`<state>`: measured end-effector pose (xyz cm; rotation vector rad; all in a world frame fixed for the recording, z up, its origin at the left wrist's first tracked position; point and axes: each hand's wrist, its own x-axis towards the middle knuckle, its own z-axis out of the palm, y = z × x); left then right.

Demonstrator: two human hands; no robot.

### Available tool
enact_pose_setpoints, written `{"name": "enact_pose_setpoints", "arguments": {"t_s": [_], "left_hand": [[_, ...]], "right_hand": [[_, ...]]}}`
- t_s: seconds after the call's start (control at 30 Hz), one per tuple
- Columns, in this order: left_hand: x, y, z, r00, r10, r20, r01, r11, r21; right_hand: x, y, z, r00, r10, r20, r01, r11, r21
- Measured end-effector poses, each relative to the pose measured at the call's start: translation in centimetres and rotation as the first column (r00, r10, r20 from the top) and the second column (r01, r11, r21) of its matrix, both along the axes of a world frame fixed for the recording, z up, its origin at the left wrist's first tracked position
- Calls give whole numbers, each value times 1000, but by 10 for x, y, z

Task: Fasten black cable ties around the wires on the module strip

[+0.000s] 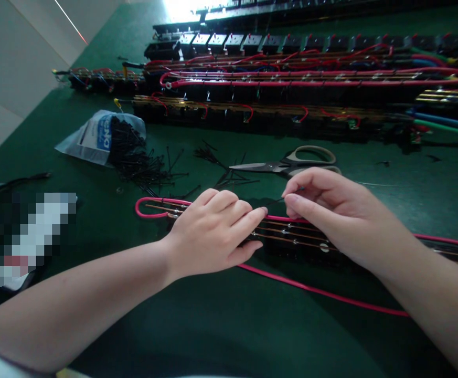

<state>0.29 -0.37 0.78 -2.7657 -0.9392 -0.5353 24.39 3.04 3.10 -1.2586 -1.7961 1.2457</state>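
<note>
One slack run of red wire (pixel 323 292), nearside of the grip; best kept clear of the pull.
One left hand (pixel 215 231), laid over the rod strip (pixel 276 231); palm hidden, clasp cannot be told. Steady, light pressure should serve, sparing the thin rods.
One right hand (pixel 331 207), grip pinched on a thin black tie (pixel 275 202), just beyond the left index fingertip, at the strip's far edge. A smooth, straight draw would suit.
One pair of scissors (pixel 260 167), just beyond the right grip, handy for trimming.
One bag of ties (pixel 95 137), farther, leftward.
</note>
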Motion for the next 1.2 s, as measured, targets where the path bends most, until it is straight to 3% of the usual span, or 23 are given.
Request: {"name": "enact_pose_setpoints", "arguments": {"t_s": [0.6, 1.2], "left_hand": [[0, 2, -1, 999, 26, -27, -26, 1000, 5], [1, 1, -2, 997, 57, 43, -56, 998, -30]], "right_hand": [[1, -1, -1, 999, 21, -44, -20, 1000, 20], [0, -2, -1, 990, -107, -89, 106, 994, -8]]}}
